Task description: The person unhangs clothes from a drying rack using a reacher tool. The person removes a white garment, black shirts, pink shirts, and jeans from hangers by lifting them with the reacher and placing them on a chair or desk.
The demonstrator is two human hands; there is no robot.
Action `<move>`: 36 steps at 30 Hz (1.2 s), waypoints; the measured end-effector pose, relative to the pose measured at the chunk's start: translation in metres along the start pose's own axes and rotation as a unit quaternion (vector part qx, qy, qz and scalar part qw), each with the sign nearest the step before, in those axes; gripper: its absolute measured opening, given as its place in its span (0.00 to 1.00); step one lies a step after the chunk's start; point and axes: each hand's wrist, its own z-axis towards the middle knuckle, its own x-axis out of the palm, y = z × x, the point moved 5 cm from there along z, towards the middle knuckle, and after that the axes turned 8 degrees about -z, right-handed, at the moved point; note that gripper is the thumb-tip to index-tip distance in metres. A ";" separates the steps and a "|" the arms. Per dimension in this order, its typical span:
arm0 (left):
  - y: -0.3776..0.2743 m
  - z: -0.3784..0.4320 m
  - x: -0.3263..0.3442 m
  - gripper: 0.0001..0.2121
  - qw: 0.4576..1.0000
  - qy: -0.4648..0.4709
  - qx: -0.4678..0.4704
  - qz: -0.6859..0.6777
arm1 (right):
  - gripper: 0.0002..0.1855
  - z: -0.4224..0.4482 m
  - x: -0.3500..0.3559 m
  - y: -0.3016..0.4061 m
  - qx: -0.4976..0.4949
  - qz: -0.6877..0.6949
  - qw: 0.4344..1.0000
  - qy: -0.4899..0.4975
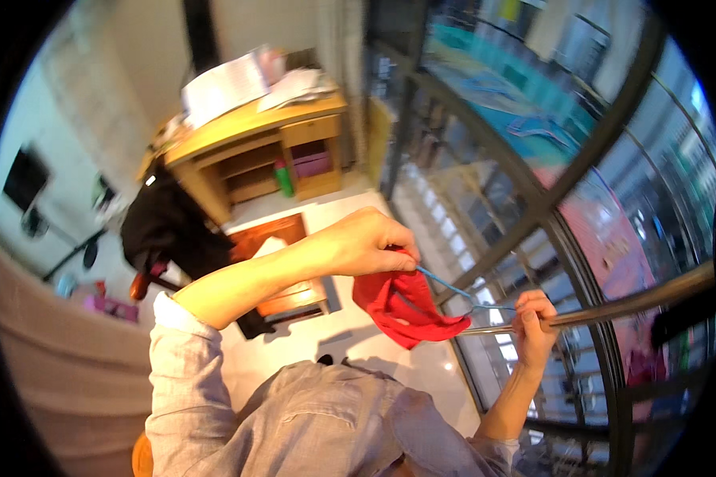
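Note:
A piece of red cloth [394,301] hangs from my left hand [373,241], its top edge pinched between thumb and fingers. From there a thin blue strand [444,283], perhaps a wire hanger, stretches across to my right hand [534,325]. The fingers of that hand are curled around a slim metal pole [620,304], and the strand meets them. Behind the cloth's lower right corner, the pole's far end is partly hidden. The cloth hangs in folds, and I cannot tell how it is joined to the strand.
Dark-framed glass panels [543,208] stand close on the right. Ahead is a wooden desk [244,134] bearing open papers [227,89]. A low wooden stool or table [292,298] stands on the pale floor, beside a chair draped with dark cloth [170,229]. Beige curtain-like fabric [65,381] fills the lower left.

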 end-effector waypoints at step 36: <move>0.177 -0.354 -0.238 0.19 0.578 -0.501 -0.343 0.545 | 0.11 -0.026 0.043 -0.055 0.196 -0.149 0.942 -0.228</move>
